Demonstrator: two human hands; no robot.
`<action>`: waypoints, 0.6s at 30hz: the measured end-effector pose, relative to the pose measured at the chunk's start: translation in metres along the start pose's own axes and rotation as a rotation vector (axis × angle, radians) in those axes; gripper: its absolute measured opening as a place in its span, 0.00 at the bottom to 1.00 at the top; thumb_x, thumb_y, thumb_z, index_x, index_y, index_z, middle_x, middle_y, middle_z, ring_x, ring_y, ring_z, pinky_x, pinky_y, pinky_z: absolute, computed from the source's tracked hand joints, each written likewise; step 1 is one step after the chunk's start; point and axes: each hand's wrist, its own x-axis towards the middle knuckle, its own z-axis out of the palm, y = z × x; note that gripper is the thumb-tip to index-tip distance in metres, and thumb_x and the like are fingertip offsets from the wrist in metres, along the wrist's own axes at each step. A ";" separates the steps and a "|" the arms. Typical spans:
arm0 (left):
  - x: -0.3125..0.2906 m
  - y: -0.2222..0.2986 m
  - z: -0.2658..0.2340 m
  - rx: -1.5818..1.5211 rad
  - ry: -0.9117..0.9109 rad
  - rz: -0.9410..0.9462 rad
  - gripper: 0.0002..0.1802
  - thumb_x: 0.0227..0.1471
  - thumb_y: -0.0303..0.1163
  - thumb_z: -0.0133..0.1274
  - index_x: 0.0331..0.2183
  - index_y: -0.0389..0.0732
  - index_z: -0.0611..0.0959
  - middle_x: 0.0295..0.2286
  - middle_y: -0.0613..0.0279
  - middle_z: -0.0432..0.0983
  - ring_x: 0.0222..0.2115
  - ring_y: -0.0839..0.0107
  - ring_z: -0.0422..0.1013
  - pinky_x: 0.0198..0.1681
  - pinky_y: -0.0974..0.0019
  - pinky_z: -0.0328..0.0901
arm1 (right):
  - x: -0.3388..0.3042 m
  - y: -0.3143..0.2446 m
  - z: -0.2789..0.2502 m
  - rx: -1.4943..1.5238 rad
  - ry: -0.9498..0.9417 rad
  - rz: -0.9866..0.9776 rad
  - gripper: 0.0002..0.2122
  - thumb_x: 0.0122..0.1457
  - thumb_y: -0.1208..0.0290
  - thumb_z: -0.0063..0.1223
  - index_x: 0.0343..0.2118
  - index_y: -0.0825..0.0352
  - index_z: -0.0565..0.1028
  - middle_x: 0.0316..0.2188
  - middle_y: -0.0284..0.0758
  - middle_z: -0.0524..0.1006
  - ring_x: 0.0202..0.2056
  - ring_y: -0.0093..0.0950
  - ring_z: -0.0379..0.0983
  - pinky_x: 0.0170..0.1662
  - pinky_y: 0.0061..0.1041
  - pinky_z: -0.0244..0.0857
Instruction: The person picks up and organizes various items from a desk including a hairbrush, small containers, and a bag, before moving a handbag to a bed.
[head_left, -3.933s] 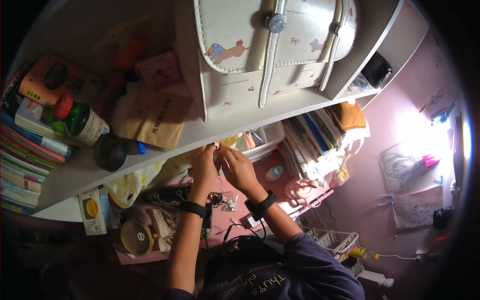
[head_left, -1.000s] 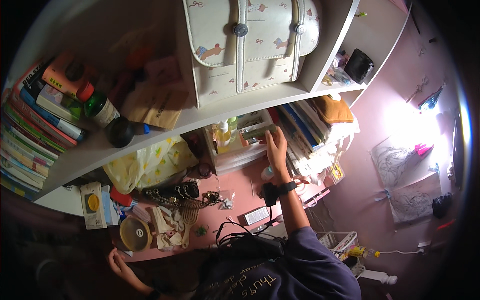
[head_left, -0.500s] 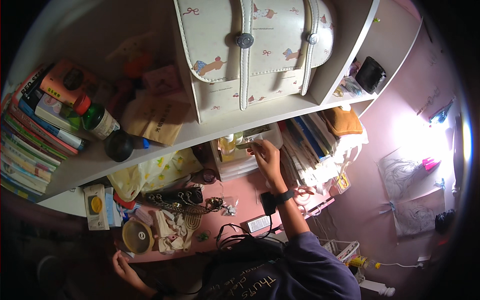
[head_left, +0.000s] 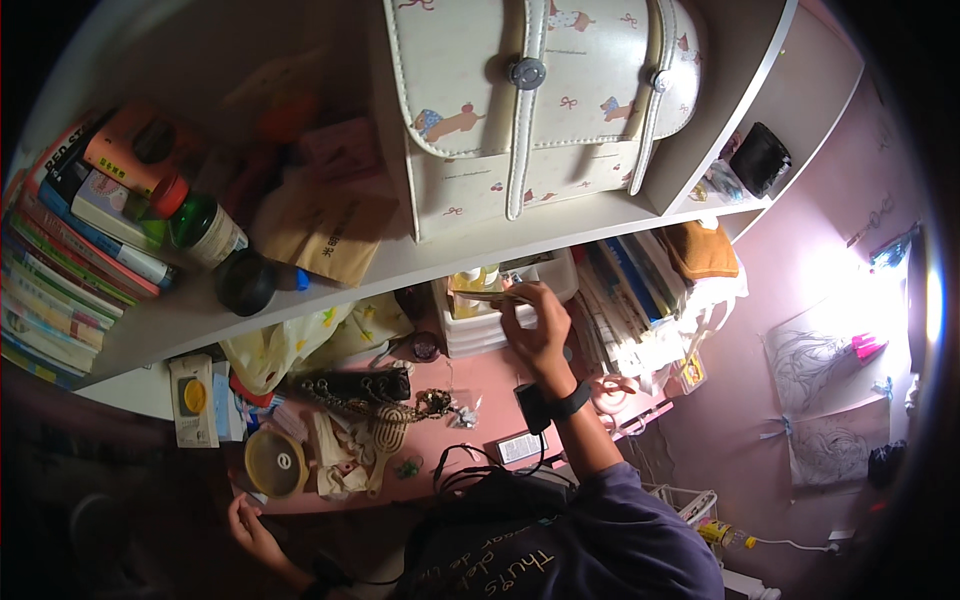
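1. Your right hand (head_left: 538, 330) pinches a slim strip (head_left: 480, 296) by the white bin (head_left: 490, 340) — just tilted edge-on, its face hidden.
2. Your left hand (head_left: 256, 535), fingers loosely parted, hangs near the bench (head_left: 485, 385).

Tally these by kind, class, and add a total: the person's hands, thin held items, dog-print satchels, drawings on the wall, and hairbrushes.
Hands: 2 (left hand, right hand)
Thin held item: 1
Dog-print satchel: 1
Wall drawings: 2
Hairbrush: 1
Total: 7
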 end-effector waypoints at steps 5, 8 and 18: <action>-0.002 -0.008 -0.002 -0.045 -0.009 -0.024 0.11 0.56 0.30 0.42 0.37 0.35 0.75 0.23 0.68 0.64 0.25 0.78 0.59 0.30 0.76 0.57 | -0.002 -0.001 0.030 -0.218 -0.158 0.010 0.08 0.43 0.79 0.59 0.23 0.69 0.69 0.21 0.36 0.73 0.20 0.32 0.70 0.24 0.26 0.63; -0.004 -0.019 -0.007 -0.140 -0.031 -0.015 0.10 0.56 0.30 0.42 0.36 0.35 0.75 0.23 0.68 0.64 0.24 0.79 0.59 0.30 0.76 0.57 | -0.001 0.002 0.038 -0.406 -0.249 -0.143 0.07 0.42 0.76 0.58 0.23 0.66 0.70 0.20 0.33 0.72 0.20 0.30 0.68 0.24 0.26 0.59; -0.004 -0.038 -0.019 -0.131 -0.023 0.021 0.10 0.56 0.30 0.43 0.36 0.35 0.75 0.21 0.69 0.64 0.23 0.79 0.59 0.29 0.76 0.57 | -0.008 0.008 0.065 -0.710 -0.220 -0.096 0.08 0.46 0.67 0.54 0.29 0.62 0.73 0.26 0.28 0.73 0.31 0.27 0.66 0.36 0.30 0.54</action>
